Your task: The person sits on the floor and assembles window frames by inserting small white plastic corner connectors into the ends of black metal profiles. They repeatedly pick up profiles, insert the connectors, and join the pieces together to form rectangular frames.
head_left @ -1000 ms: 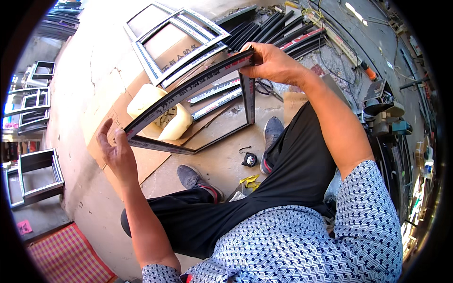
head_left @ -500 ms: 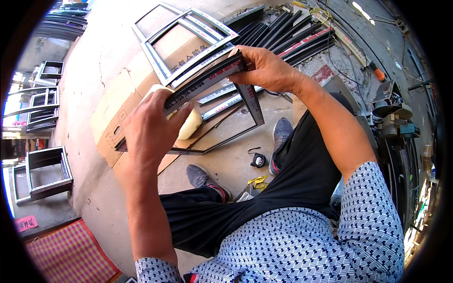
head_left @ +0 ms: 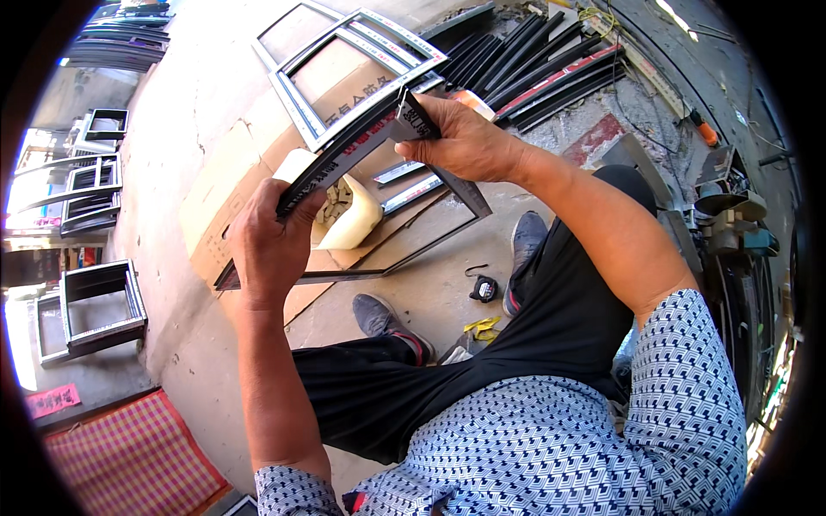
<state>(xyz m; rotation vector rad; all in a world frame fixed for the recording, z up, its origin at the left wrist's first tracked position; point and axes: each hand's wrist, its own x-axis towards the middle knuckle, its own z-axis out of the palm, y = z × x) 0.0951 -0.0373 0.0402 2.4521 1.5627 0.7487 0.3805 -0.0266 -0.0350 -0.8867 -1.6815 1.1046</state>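
Observation:
A dark rectangular metal window frame, with printed film on its bars, is held up tilted in front of me. My left hand is closed round the near left end of its upper bar, thumb on the inner side. My right hand pinches the corner at the bar's far right end, where a side bar begins. The frame's lower bar hangs above the floor. Behind the frame, a cream plastic container holds several small blocks, partly hidden by the upper bar and my left hand.
Silver-faced frames lie stacked on flattened cardboard ahead. Dark bars are piled at the far right. A black tape measure and a yellow wrapper lie between my feet. More frames stand at the left; machinery at the right.
The frame has tilted and its far corner has shifted left, with both hands still on it. More of the container and its blocks now shows. My view has shifted slightly.

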